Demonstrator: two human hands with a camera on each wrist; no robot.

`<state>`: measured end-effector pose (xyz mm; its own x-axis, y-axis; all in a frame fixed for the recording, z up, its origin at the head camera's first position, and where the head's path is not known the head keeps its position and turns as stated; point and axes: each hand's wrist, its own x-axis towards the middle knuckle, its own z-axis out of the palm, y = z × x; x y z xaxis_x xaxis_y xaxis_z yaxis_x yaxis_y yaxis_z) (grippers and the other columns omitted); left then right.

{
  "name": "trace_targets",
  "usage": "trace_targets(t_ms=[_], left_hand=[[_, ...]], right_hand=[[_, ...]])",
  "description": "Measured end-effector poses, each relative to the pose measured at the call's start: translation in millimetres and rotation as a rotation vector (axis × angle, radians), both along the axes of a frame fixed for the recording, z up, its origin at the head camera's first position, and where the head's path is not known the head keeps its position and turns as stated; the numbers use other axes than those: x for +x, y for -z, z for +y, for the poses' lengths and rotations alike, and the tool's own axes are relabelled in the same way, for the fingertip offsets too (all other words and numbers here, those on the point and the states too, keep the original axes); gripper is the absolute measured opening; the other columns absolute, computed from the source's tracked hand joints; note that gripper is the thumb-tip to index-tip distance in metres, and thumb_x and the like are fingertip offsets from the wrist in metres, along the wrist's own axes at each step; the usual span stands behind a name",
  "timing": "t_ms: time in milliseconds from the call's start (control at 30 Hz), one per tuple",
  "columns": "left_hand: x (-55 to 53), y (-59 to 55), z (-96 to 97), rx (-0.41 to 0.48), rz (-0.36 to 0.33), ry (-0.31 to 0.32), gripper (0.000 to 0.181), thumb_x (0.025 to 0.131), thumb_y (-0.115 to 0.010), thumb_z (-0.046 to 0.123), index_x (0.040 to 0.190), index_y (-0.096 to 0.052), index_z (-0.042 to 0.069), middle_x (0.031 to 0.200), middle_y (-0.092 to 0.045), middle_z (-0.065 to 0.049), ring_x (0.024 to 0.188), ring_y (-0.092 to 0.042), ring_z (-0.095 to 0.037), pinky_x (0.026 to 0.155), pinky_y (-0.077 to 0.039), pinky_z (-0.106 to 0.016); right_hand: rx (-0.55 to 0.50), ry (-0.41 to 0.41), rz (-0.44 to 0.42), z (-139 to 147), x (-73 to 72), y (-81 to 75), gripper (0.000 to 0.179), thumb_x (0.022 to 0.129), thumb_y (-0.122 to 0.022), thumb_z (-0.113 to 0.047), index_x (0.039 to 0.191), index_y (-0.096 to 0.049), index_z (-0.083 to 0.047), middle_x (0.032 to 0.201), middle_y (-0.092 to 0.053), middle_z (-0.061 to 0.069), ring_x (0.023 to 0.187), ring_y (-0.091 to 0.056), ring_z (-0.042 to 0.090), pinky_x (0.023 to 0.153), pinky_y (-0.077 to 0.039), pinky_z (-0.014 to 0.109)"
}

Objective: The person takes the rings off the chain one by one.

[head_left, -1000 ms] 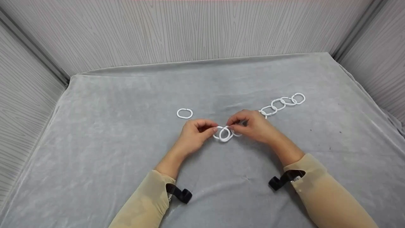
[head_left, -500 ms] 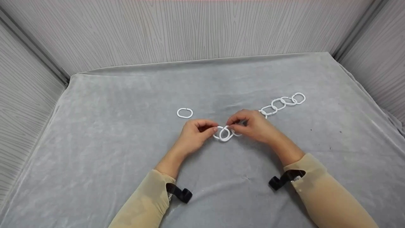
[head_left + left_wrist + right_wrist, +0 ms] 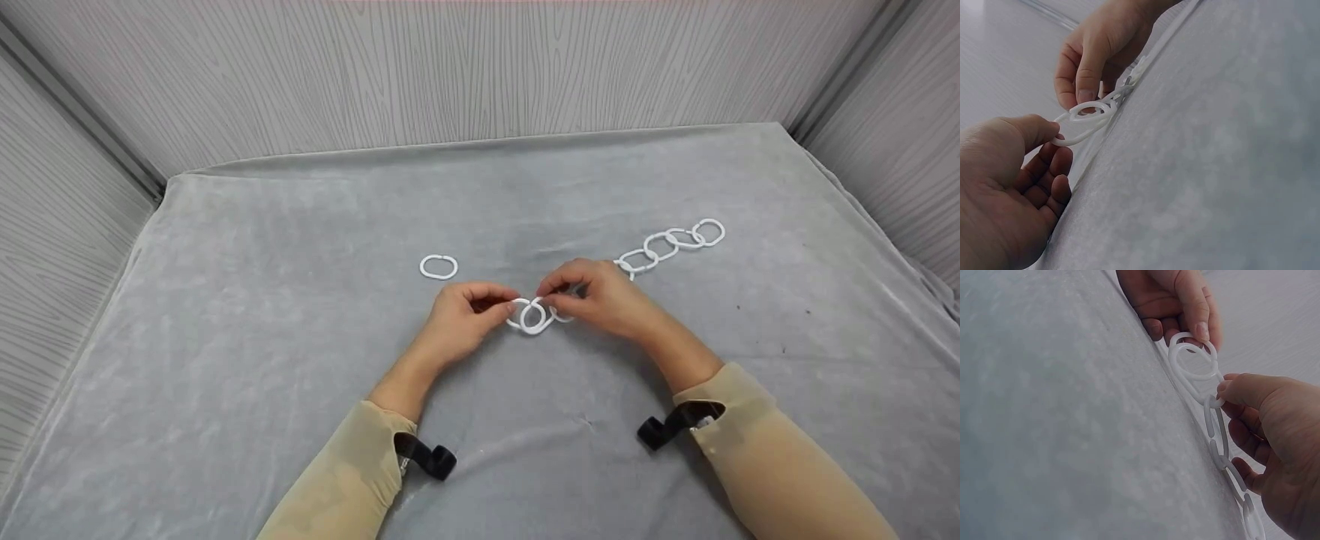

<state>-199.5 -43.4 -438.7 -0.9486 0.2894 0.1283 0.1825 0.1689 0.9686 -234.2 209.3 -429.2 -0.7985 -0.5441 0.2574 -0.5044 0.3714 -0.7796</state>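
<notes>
My left hand [image 3: 463, 319] pinches a white oval plastic chain link [image 3: 1072, 142] between thumb and forefinger. Close to it on the right, my right hand [image 3: 600, 298] pinches white plastic at the end of a chain [image 3: 1224, 462], thumb against forefinger. Between the fingertips two links overlap, one looped across the other, in all three views. From the right hand's fingers the chain runs on under the palm, where the head view hides part of it. Its far links [image 3: 651, 256] lie stretched out to the back right on the grey cloth.
A single loose white link [image 3: 439, 277] lies beyond the left hand. Grey cloth [image 3: 300, 262] covers the table, with small dark specks at the right. Pale wood-grain panels [image 3: 465, 75] stand behind and at both sides. Each wrist carries a black camera mount [image 3: 427, 457].
</notes>
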Motion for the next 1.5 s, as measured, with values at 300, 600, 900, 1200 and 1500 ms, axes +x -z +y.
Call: trace_targets(t_ms=[300, 600, 900, 1200, 1500], left_hand=[[-1.2, 2.0, 0.1, 0.009, 0.013, 0.009, 0.013, 0.094, -0.076, 0.002, 0.105, -0.082, -0.001, 0.098, -0.079, -0.008, 0.084, -0.066, -0.009, 0.076, -0.051, -0.022], [-0.1, 0.0, -0.1, -0.004, 0.007, 0.007, 0.013, 0.094, -0.076, 0.003, 0.105, -0.082, 0.000, 0.097, -0.079, -0.007, 0.085, -0.066, -0.010, 0.077, -0.051, -0.022], [-0.5, 0.2, 0.6, 0.008, 0.008, -0.001, 0.012, 0.094, -0.077, 0.003, 0.104, -0.082, -0.001, 0.096, -0.079, -0.007, 0.085, -0.066, -0.010, 0.077, -0.051, -0.022], [0.2, 0.0, 0.7, 0.007, 0.000, -0.018, 0.012, 0.093, -0.077, 0.003, 0.103, -0.081, -0.001, 0.094, -0.078, -0.005, 0.083, -0.065, -0.010, 0.076, -0.051, -0.022], [0.5, -0.1, 1.1, 0.004, -0.013, -0.024, 0.011, 0.093, -0.077, 0.004, 0.102, -0.082, 0.000, 0.093, -0.078, -0.005, 0.083, -0.065, -0.010, 0.076, -0.051, -0.022]], right_hand=[[0.005, 0.002, 0.002, -0.6, 0.9, -1.5, 0.010, 0.094, -0.080, -0.005, 0.102, -0.083, -0.011, 0.099, -0.077, 0.000, 0.094, -0.068, 0.017, 0.085, -0.052, 0.029], [0.000, 0.008, -0.001, -0.3, 1.9, -2.2, 0.011, 0.093, -0.080, -0.004, 0.102, -0.083, -0.011, 0.099, -0.078, 0.000, 0.094, -0.067, 0.017, 0.084, -0.051, 0.028], [-0.003, 0.010, -0.009, -0.6, 1.6, -2.4, 0.011, 0.093, -0.080, -0.005, 0.102, -0.083, -0.011, 0.099, -0.077, -0.001, 0.094, -0.067, 0.017, 0.085, -0.051, 0.028], [-0.002, 0.007, -0.025, -0.7, 2.1, -2.5, 0.011, 0.094, -0.080, -0.006, 0.102, -0.083, -0.012, 0.100, -0.077, -0.001, 0.095, -0.068, 0.018, 0.086, -0.052, 0.030], [-0.014, -0.003, -0.025, 0.3, 1.1, -1.1, 0.011, 0.094, -0.080, -0.005, 0.103, -0.083, -0.011, 0.100, -0.077, 0.000, 0.095, -0.068, 0.018, 0.087, -0.052, 0.029]])
